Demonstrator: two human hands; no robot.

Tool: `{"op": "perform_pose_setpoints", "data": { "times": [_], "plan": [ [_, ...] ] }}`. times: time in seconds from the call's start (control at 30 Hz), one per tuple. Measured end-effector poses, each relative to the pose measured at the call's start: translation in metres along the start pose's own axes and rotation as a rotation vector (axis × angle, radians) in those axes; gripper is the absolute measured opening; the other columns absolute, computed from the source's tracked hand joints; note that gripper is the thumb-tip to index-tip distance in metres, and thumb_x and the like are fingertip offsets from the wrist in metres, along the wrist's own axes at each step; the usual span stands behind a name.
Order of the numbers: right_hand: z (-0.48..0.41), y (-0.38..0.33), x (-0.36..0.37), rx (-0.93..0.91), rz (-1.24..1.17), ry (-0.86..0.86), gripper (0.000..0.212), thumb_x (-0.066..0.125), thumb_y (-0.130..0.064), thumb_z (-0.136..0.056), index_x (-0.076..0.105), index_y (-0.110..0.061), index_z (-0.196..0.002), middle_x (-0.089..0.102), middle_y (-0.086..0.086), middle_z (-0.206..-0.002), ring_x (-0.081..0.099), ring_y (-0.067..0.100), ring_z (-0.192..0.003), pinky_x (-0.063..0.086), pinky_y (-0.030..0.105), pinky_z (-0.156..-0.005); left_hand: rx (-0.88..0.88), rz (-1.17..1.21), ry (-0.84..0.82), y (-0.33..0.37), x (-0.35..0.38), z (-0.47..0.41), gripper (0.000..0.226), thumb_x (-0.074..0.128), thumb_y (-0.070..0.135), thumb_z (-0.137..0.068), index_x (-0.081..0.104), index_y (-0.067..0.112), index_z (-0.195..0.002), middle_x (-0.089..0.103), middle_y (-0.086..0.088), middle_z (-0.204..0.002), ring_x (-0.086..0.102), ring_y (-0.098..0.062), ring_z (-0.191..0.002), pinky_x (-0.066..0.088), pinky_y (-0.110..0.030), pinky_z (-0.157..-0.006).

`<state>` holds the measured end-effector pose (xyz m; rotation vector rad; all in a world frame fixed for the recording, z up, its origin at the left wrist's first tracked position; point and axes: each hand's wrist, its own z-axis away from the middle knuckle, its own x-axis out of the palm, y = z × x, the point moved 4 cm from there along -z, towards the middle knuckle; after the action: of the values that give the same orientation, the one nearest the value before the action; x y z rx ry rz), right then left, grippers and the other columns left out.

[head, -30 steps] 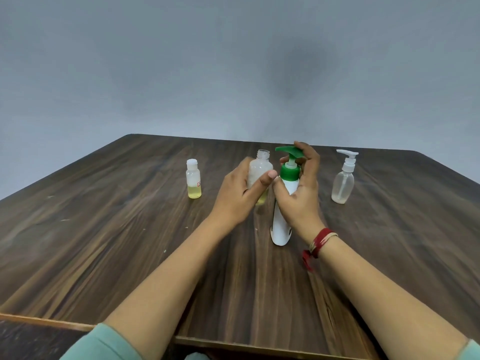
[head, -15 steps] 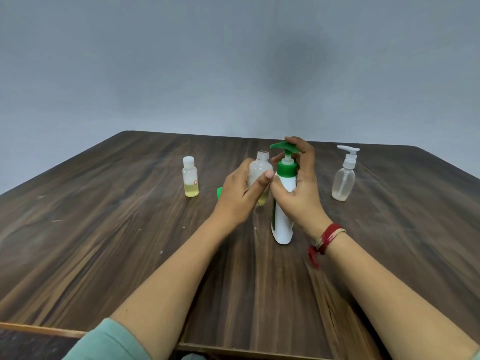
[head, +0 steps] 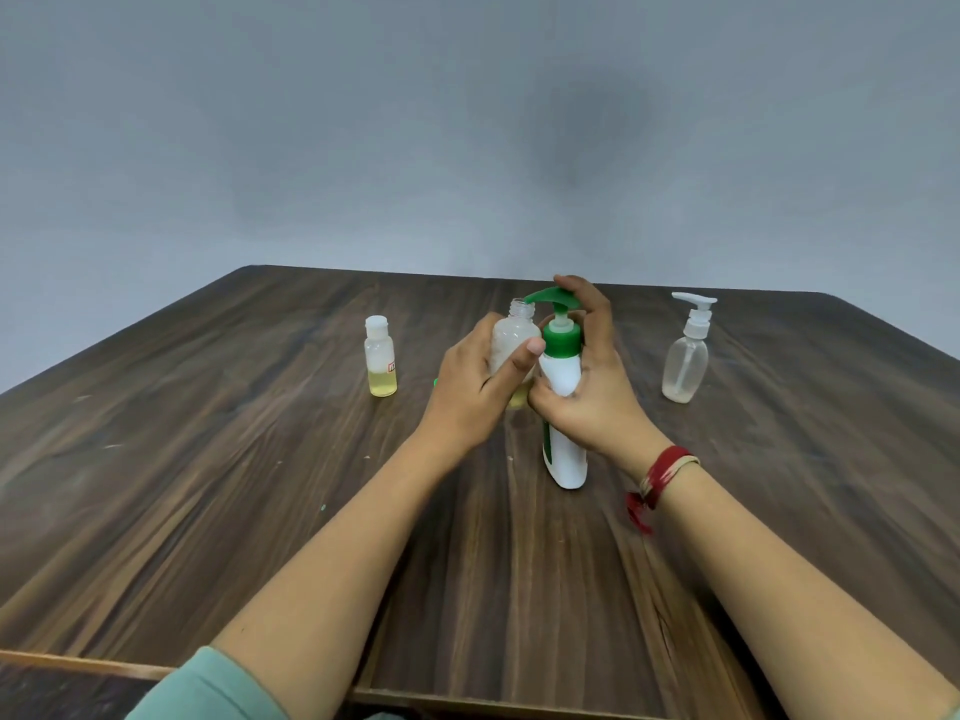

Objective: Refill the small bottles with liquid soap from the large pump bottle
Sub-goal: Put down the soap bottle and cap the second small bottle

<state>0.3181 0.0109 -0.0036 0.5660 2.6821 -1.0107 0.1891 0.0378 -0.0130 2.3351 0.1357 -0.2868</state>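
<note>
Wood bench [head: 208, 485]. Gripped small bottle [head: 511, 337] with left hand [head: 472, 392], clasped pump bottle [head: 569, 459] with right hand [head: 597, 397] (needed nozzle [head: 535, 295] square over neck).

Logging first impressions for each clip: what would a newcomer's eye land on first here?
At mid-table, the right hand grips the white large pump bottle, a finger on its green pump head, the spout at the mouth of the uncapped small bottle gripped by the left hand. A capped small bottle with yellow liquid stands to the left and a clear pump bottle to the right, on the dark wooden table.
</note>
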Motion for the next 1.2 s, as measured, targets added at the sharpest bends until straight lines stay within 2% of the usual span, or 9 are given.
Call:
{"op": "perform_pose_setpoints", "data": {
  "times": [0.1,0.17,0.27,0.37,0.57,0.8,0.97,1.2],
  "plan": [
    [-0.0005,-0.0003,-0.0007,0.004,-0.003,0.009,0.079,0.064,-0.005,-0.074,0.026,-0.027,-0.140,0.052,-0.005,-0.122,0.058,0.005,-0.104,0.051,0.020,-0.084,-0.003,0.002,-0.004,0.0010,0.0010,0.0000,0.074,0.037,0.083,-0.075,0.057,0.014,-0.092,0.057,0.012,-0.076,0.052,-0.001,-0.070,0.040,-0.016,-0.061],
    [0.0001,0.0003,-0.0018,0.016,-0.004,0.033,0.078,0.064,-0.012,-0.074,0.026,-0.029,-0.139,0.051,-0.005,-0.123,0.057,0.008,-0.105,0.050,0.022,-0.085,0.000,0.009,-0.009,0.0013,0.0023,0.0004,0.070,0.038,0.082,-0.076,0.056,0.017,-0.090,0.056,0.013,-0.075,0.052,-0.001,-0.069,0.039,-0.015,-0.061],
    [0.0006,0.0001,-0.0025,0.028,-0.012,0.051,0.075,0.062,-0.025,-0.071,0.026,-0.034,-0.136,0.050,-0.011,-0.123,0.057,0.010,-0.104,0.050,0.022,-0.085,0.002,0.014,-0.005,0.0007,0.0034,0.0007,0.076,0.038,0.083,-0.076,0.057,0.011,-0.093,0.058,0.010,-0.077,0.053,-0.001,-0.070,0.041,-0.016,-0.061],
    [-0.0001,0.0001,-0.0022,0.029,-0.012,0.045,0.074,0.063,-0.020,-0.072,0.027,-0.031,-0.136,0.049,-0.016,-0.122,0.056,0.004,-0.103,0.047,0.017,-0.084,0.001,0.003,0.002,0.0005,0.0029,0.0004,0.078,0.038,0.084,-0.075,0.056,0.010,-0.092,0.058,0.009,-0.077,0.053,-0.003,-0.070,0.041,-0.019,-0.061],
    [-0.0014,0.0013,-0.0021,0.036,-0.005,0.022,0.077,0.066,-0.008,-0.074,0.027,-0.029,-0.137,0.049,-0.006,-0.124,0.055,0.005,-0.108,0.047,0.016,-0.086,0.009,-0.009,0.015,0.0019,0.0015,0.0010,0.076,0.038,0.083,-0.076,0.056,0.011,-0.091,0.057,0.010,-0.076,0.052,-0.002,-0.069,0.040,-0.016,-0.060],
    [-0.0008,0.0018,-0.0031,0.028,-0.023,0.047,0.072,0.066,-0.030,-0.072,0.029,-0.033,-0.134,0.048,0.001,-0.129,0.056,0.016,-0.111,0.050,0.028,-0.091,0.010,0.009,0.029,0.0044,0.0024,0.0010,0.073,0.038,0.082,-0.076,0.055,0.013,-0.090,0.055,0.012,-0.073,0.051,-0.001,-0.067,0.039,-0.015,-0.060],
    [-0.0011,0.0014,-0.0034,0.021,-0.035,0.061,0.071,0.068,-0.030,-0.072,0.027,-0.045,-0.129,0.049,0.004,-0.128,0.057,0.017,-0.112,0.051,0.029,-0.092,0.014,-0.002,0.012,0.0048,0.0033,0.0014,0.072,0.038,0.081,-0.077,0.055,0.013,-0.091,0.055,0.013,-0.074,0.052,-0.001,-0.069,0.038,-0.013,-0.060],
    [-0.0016,0.0017,-0.0030,0.013,-0.048,0.045,0.069,0.067,-0.031,-0.071,0.028,-0.044,-0.127,0.050,0.006,-0.127,0.057,0.017,-0.111,0.051,0.028,-0.091,0.023,-0.009,0.009,0.0048,0.0036,0.0010,0.072,0.038,0.082,-0.077,0.054,0.013,-0.089,0.054,0.013,-0.074,0.051,-0.002,-0.068,0.038,-0.014,-0.060]
  ]
}}
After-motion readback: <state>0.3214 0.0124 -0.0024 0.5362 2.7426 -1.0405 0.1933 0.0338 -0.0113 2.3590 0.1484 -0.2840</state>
